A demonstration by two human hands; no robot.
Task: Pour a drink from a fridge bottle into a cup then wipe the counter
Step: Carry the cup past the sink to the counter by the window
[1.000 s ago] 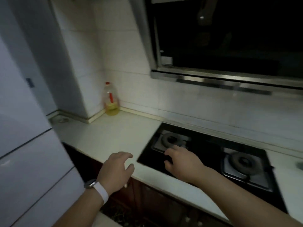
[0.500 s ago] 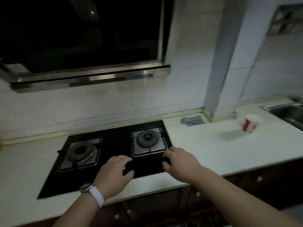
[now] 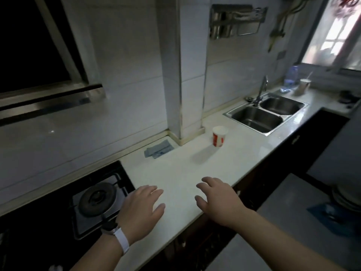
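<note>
hands: left point(image 3: 141, 209) and right point(image 3: 218, 199) both spread wide, empty, hovering over the tabletop point(image 3: 195, 163) edge | cup point(image 3: 219, 136) upright near the pillar, kept clear for pouring | cloth point(image 3: 159, 149) by the wall, handy for wiping | fridge bottle: not in view

Dim kitchen. White tiled wall point(image 3: 127, 75) with boxed column point(image 3: 181, 75); steel rack point(image 3: 236, 20) upper right; daylit window point(image 3: 336, 36) far right; grey floor point(image 3: 283, 222).
</note>
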